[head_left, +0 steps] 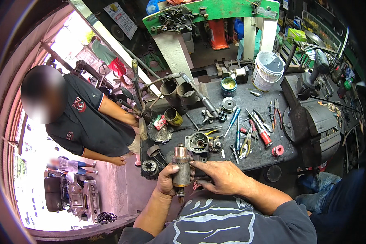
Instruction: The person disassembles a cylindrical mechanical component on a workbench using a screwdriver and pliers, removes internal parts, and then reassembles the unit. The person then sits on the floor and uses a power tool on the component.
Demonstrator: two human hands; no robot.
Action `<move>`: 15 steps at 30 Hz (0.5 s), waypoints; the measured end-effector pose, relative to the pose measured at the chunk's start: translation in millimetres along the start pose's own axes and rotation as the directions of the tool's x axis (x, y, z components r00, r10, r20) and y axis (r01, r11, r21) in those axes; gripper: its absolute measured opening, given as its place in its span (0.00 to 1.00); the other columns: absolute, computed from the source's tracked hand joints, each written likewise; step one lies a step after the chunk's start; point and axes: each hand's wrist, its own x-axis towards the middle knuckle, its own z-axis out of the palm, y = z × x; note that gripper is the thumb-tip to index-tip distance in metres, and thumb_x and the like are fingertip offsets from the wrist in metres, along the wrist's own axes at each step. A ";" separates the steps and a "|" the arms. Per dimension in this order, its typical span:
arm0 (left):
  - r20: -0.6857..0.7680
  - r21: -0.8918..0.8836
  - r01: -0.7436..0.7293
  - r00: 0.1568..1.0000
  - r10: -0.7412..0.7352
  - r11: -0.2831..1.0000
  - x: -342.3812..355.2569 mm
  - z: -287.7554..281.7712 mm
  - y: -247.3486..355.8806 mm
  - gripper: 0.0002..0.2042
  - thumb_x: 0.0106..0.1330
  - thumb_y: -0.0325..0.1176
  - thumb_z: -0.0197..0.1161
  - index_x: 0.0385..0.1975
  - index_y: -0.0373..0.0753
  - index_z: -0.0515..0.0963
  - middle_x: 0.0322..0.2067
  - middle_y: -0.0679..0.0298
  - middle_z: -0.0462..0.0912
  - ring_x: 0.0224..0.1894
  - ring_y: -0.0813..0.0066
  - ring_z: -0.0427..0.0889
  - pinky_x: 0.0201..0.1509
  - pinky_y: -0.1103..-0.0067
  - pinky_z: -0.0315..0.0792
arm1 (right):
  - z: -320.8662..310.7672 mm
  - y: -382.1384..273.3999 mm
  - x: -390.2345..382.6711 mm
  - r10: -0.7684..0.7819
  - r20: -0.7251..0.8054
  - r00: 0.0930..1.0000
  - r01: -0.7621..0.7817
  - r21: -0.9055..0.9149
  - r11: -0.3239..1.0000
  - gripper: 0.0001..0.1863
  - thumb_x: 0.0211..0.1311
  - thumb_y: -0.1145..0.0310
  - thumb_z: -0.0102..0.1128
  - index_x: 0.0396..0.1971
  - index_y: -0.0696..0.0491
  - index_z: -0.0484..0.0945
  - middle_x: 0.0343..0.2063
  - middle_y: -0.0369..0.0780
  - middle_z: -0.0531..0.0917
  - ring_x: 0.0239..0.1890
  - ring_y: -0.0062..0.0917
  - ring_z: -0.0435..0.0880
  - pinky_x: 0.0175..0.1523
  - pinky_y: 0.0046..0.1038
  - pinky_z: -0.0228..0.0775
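Head cam: the person's L hand (pixel 166 179) was closed round a motor armature (pixel 181 170), thumb across its dark middle, just off the near edge of the bench. Copper end was up, toothed shaft end down toward the person's shirt (pixel 215 219). R hand (pixel 223 177) held nothing that could be seen; its index finger pointed at the armature's R side nr the upper end, other fingers curled. Couldn't tell if that fingertip touched.

The black workbench (pixel 248 163) was crowded. Just past the armature sat an open metal housing (pixel 198 140) w/ a round part (pixel 215 145) beside it on the R. To the L, nr the bench corner, was a ring-shaped metal part (pixel 149 166). Farther back: a pulley (pixel 229 104), a tub of yellow grease (pixel 228 86) and a white bucket (pixel 267 75).

R of the housing lay a blue screwdriver (pixel 233 121), yellow-handled pliers (pixel 246 143), red-handled pliers (pixel 278 111) and a red spool (pixel 277 151). On the L side stood a yellowish can (pixel 173 117), w/ a small red box (pixel 160 122) next to it.

A co-worker (pixel 79 116) in a dark polo stood L of the bench, one arm hanging w/ the hand low, the other reaching behind the bench-end tools. Upper R, a cordless drill (pixel 314 75) sat amid assorted tools.
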 end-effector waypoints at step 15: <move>-0.081 0.280 -0.007 0.996 0.030 0.960 1.8 24.8 -1.7 0.21 0.77 0.34 0.67 0.65 0.35 0.74 0.47 0.60 0.87 0.48 0.72 0.88 0.54 0.73 0.85 | 0.5 1.4 -3.9 0.039 -0.006 0.999 -0.038 0.023 0.999 0.37 0.70 0.59 0.72 0.75 0.51 0.70 0.43 0.48 0.90 0.42 0.48 0.92 0.46 0.48 0.86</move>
